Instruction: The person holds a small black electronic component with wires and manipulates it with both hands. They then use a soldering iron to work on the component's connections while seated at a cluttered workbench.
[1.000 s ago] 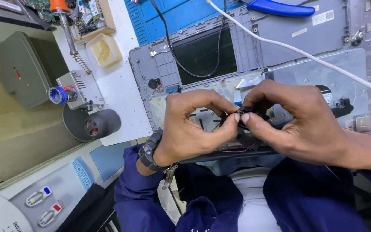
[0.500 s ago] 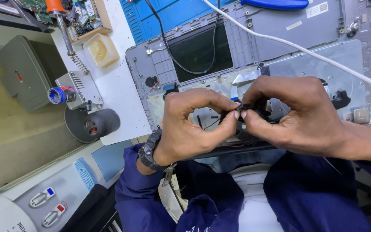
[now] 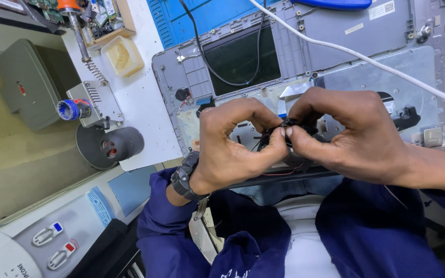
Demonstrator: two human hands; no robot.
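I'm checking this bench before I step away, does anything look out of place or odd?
Mostly orderly. A white cable lies diagonally across the opened grey laptop chassis. Both hands, left and right, pinch a small black part above it.

ahead of hands: white cable (image 3: 366, 57) cuts slantwise over the opened laptop base (image 3: 336, 46), black wire (image 3: 217, 72) loops there too
left of left hand (image 3: 233, 149): bare white desk (image 3: 145, 113) strip, then soldering stand (image 3: 91, 105)
below hands: blocked by blue sleeves

The small black part (image 3: 290, 125) is mostly hidden between both hands' fingertips; its shape cannot be determined. The blue tool (image 3: 338, 3) and soldering iron (image 3: 70, 9) are cut off by the top edge.
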